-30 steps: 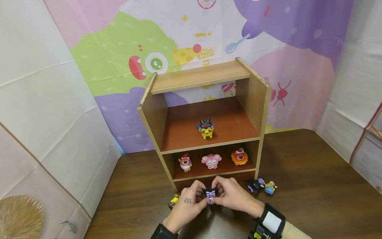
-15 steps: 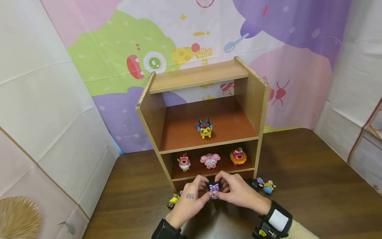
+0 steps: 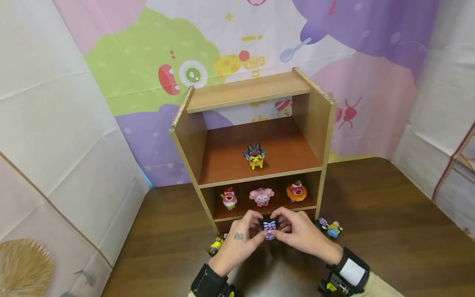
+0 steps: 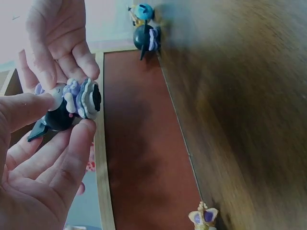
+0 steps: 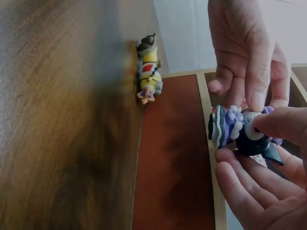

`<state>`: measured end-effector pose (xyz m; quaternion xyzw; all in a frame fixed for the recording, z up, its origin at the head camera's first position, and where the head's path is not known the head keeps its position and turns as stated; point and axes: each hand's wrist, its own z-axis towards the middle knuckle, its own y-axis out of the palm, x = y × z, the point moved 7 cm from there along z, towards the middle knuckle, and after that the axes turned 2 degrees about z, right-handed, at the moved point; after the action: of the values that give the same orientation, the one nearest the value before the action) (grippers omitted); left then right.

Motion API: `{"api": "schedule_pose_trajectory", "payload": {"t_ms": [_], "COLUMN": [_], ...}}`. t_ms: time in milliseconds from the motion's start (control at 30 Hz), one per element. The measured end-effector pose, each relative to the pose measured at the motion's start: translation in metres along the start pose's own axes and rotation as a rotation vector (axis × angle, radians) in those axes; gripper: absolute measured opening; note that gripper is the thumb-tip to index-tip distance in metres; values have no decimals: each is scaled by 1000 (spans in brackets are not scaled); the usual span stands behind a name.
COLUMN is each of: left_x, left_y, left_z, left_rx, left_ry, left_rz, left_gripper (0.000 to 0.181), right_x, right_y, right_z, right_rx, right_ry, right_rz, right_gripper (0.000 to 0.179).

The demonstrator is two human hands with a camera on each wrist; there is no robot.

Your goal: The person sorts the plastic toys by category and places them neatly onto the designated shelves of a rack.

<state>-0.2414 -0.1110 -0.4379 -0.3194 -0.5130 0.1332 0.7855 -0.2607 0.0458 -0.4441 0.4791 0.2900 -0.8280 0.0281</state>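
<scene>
Both hands hold one small figurine [image 3: 269,225] in front of the shelf unit's lower part. It has a black hood with pointed ears, a purple bow, a pale face and a frilled skirt over a dark base [image 4: 96,97]. My left hand [image 3: 243,237] pinches it from the left, thumb on the face side and fingers behind. From the right, my right hand [image 3: 306,233] pinches it the same way. In the right wrist view the figurine [image 5: 222,127] shows its ruffled skirt and purple trim between the fingers.
A wooden shelf unit [image 3: 259,176] stands behind the hands. A yellow figurine with a black hood [image 3: 255,156] is on its upper board; three pinkish figurines, one in an orange ring [image 3: 297,192], line the lower shelf. On the table are a yellow crowned figurine [image 5: 150,72], a minion figurine [image 3: 335,229] and a black-purple figurine [image 4: 143,37].
Both hands have shifted a little to the right and toward the shelf, carrying the black-hooded figurine with them. The figurines on the shelves have stayed in place.
</scene>
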Motion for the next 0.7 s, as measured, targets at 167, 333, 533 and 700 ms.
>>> {"api": "schedule_pose_trajectory", "payload": {"t_ms": [167, 333, 533, 700], "left_x": [8, 16, 24, 35], "left_y": [-1, 1, 0, -2], "left_z": [5, 11, 15, 21], "left_rx": [15, -4, -6, 13], "left_ry": [47, 75, 56, 84], "left_rz": [3, -14, -8, 14], "left_gripper": [33, 31, 29, 31], "right_x": [-6, -7, -11, -22], "right_y": [-9, -17, -26, -36], "right_z": [0, 0, -2, -4], "right_rx": [47, 60, 75, 112], "right_ry": [-32, -16, -10, -4], "right_rz": [-10, -2, -27, -42], "right_gripper": [29, 29, 34, 35]}}
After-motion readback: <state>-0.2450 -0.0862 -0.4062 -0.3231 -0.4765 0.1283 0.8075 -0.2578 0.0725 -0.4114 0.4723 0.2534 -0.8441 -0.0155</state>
